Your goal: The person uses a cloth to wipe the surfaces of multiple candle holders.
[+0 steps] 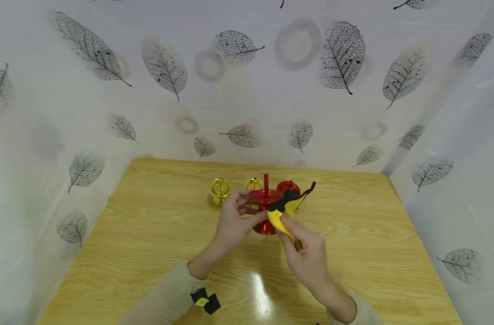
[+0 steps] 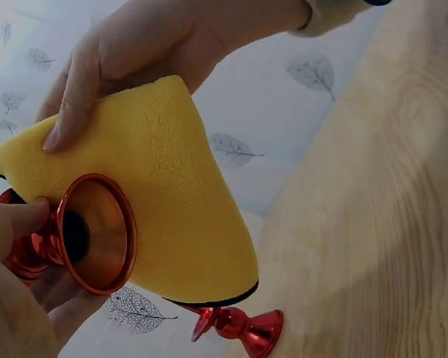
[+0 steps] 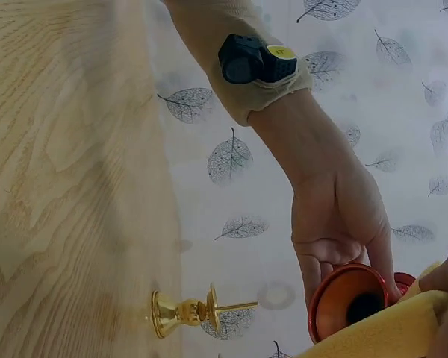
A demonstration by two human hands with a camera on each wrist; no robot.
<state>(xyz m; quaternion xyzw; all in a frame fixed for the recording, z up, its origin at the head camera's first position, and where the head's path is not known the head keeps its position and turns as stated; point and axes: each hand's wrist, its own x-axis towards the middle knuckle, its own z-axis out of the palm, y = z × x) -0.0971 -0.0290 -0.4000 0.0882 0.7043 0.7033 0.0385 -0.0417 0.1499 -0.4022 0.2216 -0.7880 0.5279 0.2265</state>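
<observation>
Both hands are occupied above a wooden table (image 1: pixel 157 257): the right hand (image 1: pixel 307 253) pinches a yellow cloth (image 2: pixel 172 216) with black edging, and the left hand (image 1: pixel 236 221) grips the middle of a red candle holder (image 1: pixel 265 228). That holder is raised off the wood, spike up, the cloth against its side. Farther back on the table stand one gold holder (image 1: pixel 220 189) at left, a second red holder (image 1: pixel 288 185) at right, and another gold holder (image 1: pixel 251 183), partly hidden, between them.

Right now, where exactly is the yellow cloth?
In the head view, the yellow cloth is just right of and below the picture's centre, pinched in the right hand, beside the red stand held by the left hand.
</observation>
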